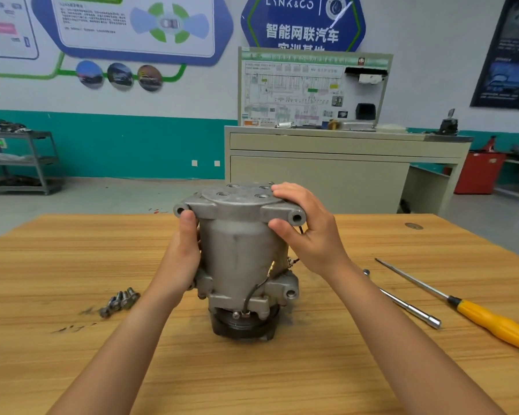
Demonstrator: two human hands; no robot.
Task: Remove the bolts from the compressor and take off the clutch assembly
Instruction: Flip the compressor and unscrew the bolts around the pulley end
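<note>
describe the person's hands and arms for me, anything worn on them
Nothing is worn that shows. The left hand and the right hand are bare, with no gloves and no rings in view. The left forearm and the right forearm are bare too: no sleeve, watch or wristband appears down to the lower edge of the picture.

The room is bright, with soft, even light that may come from lamps overhead. Shadows on the wooden table (72,265) are pale and have soft edges. The compressor (237,250) in the middle looks sharp and clear. A white streak of glare crosses the blue sign (303,34) on the wall. The far posters are fuzzy, and their small words cannot be read. Things near the edges look stretched and bent.
</note>
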